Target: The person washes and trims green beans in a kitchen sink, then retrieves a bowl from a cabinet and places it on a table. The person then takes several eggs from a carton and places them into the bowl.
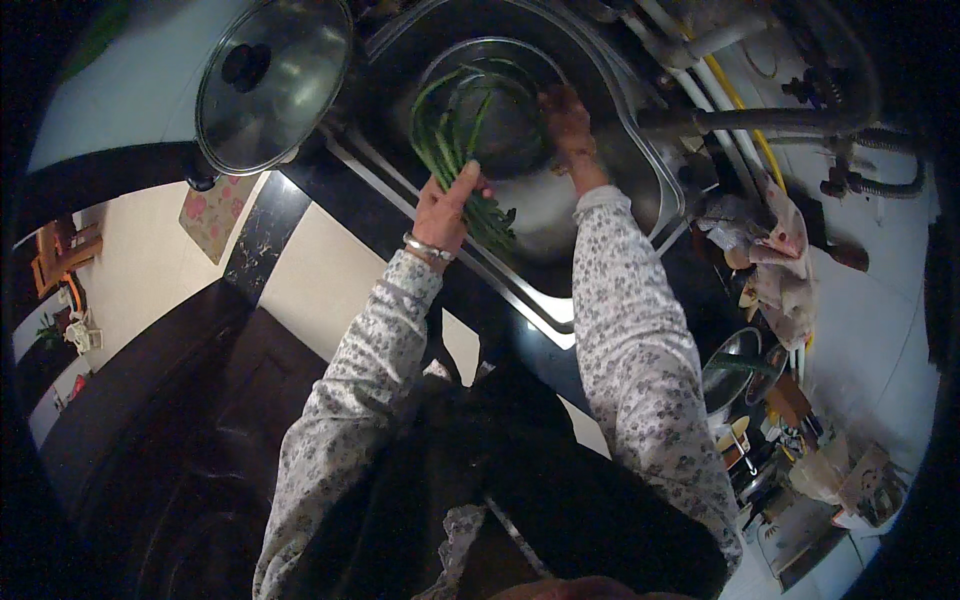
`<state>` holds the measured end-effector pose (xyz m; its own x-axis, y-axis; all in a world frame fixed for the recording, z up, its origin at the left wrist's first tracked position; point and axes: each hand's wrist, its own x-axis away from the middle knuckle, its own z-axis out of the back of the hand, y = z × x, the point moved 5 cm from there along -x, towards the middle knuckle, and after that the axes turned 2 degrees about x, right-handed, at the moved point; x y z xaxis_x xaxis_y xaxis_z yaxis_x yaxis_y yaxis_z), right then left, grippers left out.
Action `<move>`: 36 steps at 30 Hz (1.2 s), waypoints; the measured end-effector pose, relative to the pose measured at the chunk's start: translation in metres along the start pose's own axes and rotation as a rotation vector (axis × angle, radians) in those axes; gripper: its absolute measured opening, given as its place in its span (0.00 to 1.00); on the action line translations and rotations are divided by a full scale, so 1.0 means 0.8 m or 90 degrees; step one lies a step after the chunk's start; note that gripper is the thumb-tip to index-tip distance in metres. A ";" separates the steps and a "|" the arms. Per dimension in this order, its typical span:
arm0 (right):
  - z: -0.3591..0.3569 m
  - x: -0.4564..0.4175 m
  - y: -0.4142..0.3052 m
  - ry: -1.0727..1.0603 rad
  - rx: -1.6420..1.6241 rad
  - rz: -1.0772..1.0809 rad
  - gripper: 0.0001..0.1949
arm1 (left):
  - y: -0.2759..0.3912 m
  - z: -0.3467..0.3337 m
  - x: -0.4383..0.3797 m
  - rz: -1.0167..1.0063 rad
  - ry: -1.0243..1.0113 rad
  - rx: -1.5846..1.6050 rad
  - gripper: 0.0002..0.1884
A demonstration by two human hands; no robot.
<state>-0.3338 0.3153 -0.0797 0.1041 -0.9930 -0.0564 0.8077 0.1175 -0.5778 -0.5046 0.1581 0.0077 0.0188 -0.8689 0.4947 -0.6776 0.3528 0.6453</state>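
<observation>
My left hand (pixel 442 214) grips a bunch of long green stalks (pixel 448 142), probably scallions. Their far ends bend over a round metal basin (pixel 499 112), while darker leafy ends (pixel 491 221) hang below my fist. The basin sits in a stainless steel sink (pixel 544 217). At the basin's right rim is my right hand (pixel 568 127), its fingers curled against the edge and partly lost in shadow. Patterned light sleeves cover both arms, and a bracelet (pixel 427 246) circles my left wrist.
A glass pot lid (pixel 277 82) with a dark knob rests left of the sink. A dark faucet pipe (pixel 750 120) reaches in from the right, near white pipes (pixel 720 97). Bagged items (pixel 780 262), a metal bowl (pixel 731 367) and other kitchenware line the right-hand counter.
</observation>
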 end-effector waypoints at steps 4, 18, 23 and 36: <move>-0.076 -0.016 0.053 -0.225 0.244 -0.007 0.13 | 0.007 0.013 0.006 0.012 -0.003 0.074 0.10; -0.122 -0.014 -0.101 -0.137 -0.302 0.373 0.15 | 0.017 0.017 0.034 0.026 -0.011 0.027 0.11; -0.174 -0.023 -0.056 -0.232 -0.140 0.177 0.17 | 0.026 0.005 0.041 0.051 -0.008 0.061 0.06; -0.166 -0.047 0.007 -0.124 0.198 0.202 0.08 | 0.044 0.013 0.048 0.030 0.014 0.070 0.12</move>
<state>-0.4104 0.3514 -0.1891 0.4560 -0.8898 -0.0194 0.8505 0.4421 -0.2848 -0.5354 0.1334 0.0437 -0.0002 -0.8437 0.5369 -0.7547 0.3523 0.5534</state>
